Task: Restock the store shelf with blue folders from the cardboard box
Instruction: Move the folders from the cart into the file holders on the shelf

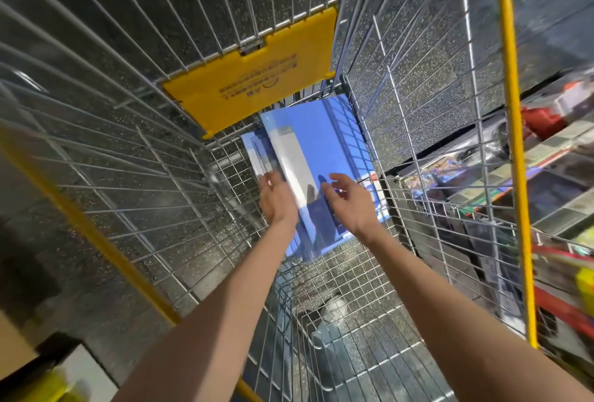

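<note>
While both bare forearms reach down into a wire cart (pixel 128 160), the view looks steeply through its mesh to a dark speckled floor (pixel 80 48). Along the cart's left side runs a slanting yellow bar (pixel 103 242). At the far end a yellow plastic flap (pixel 257 80) with printed lettering lies against the end wall, its lower edge just above the cart's bottom.

The left hand (pixel 276 199) lies against the left edge of the blue folders (pixel 324 144), with its fingers stretched toward that edge. Motion blur hides whether they curl round the stack or only press on it.

The folders lie as a loose stack on the cart's bottom, at the far end and closer to the right wall. The top one is glossy and bears a pale strip down its left part. Other blue edges stick out from under it on the left.

The right hand (pixel 348 205) is over the near right part of the top folder, fingers apart and loosely bent, gripping nothing. Its shadow falls on the cover just beyond the fingertips.

Beyond the cart's right wall stands a second yellow bar (pixel 514 144), and past it the store shelf (pixel 565 157), blurred, with mixed coloured goods.
</note>
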`<state>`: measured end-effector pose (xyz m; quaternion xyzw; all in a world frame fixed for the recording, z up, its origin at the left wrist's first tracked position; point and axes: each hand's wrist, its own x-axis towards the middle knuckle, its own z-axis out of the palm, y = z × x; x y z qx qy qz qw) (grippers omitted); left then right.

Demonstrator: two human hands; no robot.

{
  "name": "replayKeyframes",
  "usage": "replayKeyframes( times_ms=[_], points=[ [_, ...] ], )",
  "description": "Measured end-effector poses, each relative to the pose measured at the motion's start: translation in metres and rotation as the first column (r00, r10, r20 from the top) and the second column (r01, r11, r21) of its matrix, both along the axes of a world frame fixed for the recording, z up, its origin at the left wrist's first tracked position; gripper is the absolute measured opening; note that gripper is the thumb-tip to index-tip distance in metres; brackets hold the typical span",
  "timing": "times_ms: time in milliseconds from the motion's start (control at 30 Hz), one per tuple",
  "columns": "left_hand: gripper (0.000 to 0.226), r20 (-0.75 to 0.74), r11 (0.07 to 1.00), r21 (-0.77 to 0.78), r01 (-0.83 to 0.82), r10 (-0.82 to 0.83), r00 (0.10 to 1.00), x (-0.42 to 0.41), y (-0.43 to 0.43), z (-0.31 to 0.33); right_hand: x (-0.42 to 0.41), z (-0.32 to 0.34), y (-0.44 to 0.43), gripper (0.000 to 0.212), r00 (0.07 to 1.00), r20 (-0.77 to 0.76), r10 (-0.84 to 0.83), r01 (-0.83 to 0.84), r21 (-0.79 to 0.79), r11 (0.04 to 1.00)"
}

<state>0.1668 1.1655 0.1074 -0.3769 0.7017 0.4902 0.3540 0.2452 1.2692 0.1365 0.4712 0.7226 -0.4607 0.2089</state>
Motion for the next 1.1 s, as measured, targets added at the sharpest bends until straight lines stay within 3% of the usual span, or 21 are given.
replayKeyframes(
  times_ms=[67,200,300,400,467,533,600,733,867,967,1100],
  points=[
    [0.041,0.016,0.99,0.11,-0.088,0.087,0.996,-0.003,-0.001,0.005,-0.004,0.003,0.0,0.058,0.997,-0.032,0.075,-0.074,0.011,0.997],
    [0.057,0.05,0.964,0.255,-0.082,0.071,0.996,-0.009,0.008,0.016,-0.012,-0.001,0.005,0.085,0.96,-0.085,0.265,-0.261,0.056,0.964],
    [0.058,0.049,0.951,0.309,-0.02,0.005,0.999,-0.015,0.018,0.021,-0.013,-0.002,0.014,0.087,0.97,-0.141,0.197,-0.192,0.049,0.98],
    [0.042,-0.019,0.962,0.262,0.078,-0.076,0.997,-0.015,0.017,0.019,-0.011,0.004,0.024,0.079,0.97,-0.175,0.17,-0.168,0.022,0.985],
    [0.033,-0.093,0.963,0.135,0.234,-0.222,0.971,-0.013,0.013,0.007,-0.01,0.004,0.03,0.078,0.967,-0.159,0.199,-0.198,0.025,0.98],
    [0.066,-0.062,0.907,-0.009,0.42,-0.42,0.905,-0.013,0.006,-0.003,-0.01,0.004,0.031,0.078,0.97,-0.154,0.19,-0.192,-0.002,0.981],
    [0.088,0.019,0.881,-0.043,0.471,-0.471,0.882,-0.015,0.001,-0.011,-0.008,0.002,0.031,0.078,0.969,-0.167,0.183,-0.188,-0.012,0.982],
    [0.095,0.117,0.919,0.089,0.385,-0.394,0.912,-0.019,-0.004,-0.017,-0.006,-0.007,0.028,0.077,0.964,-0.196,0.178,-0.184,-0.013,0.983],
    [0.078,0.1,0.979,0.065,0.192,-0.198,0.975,-0.022,0.004,-0.006,-0.008,-0.008,0.019,0.07,0.969,-0.204,0.141,-0.148,-0.016,0.989],
    [0.063,0.049,0.997,0.017,0.07,-0.071,0.996,-0.021,0.005,0.005,-0.009,-0.009,0.016,0.078,0.973,-0.175,0.153,-0.154,0.008,0.988],
    [0.063,0.021,0.988,0.14,-0.06,0.058,0.998,-0.014,0.009,0.011,-0.01,-0.006,0.016,0.079,0.979,-0.145,0.142,-0.142,0.01,0.99]
  ],
)
